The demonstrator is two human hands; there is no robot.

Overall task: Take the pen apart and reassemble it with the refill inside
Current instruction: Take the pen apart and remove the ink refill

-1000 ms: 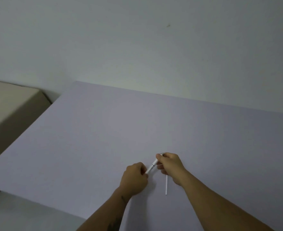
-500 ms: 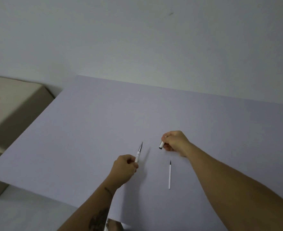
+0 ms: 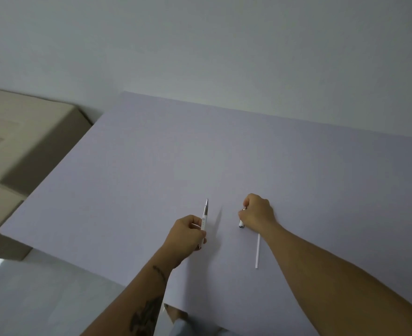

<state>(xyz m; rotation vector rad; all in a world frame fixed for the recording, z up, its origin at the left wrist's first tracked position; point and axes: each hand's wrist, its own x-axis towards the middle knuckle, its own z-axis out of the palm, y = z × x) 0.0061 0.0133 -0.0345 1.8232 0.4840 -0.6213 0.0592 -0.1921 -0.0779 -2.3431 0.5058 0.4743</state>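
Observation:
My left hand [image 3: 186,235] grips the white front half of the pen [image 3: 204,219], its silver tip pointing up and away from me. My right hand [image 3: 258,212] is closed around the pen's other white half [image 3: 241,223], of which only the lower end shows beneath the fingers, and it rests low on the table. The thin white refill [image 3: 257,251] lies loose on the table just in front of my right wrist, its far end hidden behind the hand. The two hands are apart, about a hand's width between them.
The work surface is a pale lilac table [image 3: 151,166] set against a plain white wall. A beige cardboard box [image 3: 23,132] stands off the table's left edge. Glossy white floor [image 3: 42,299] shows below the near left edge.
The two halves of the pen have come apart and my hands have drawn away from each other. The right hand has sunk toward the table with its half. The refill has not moved.

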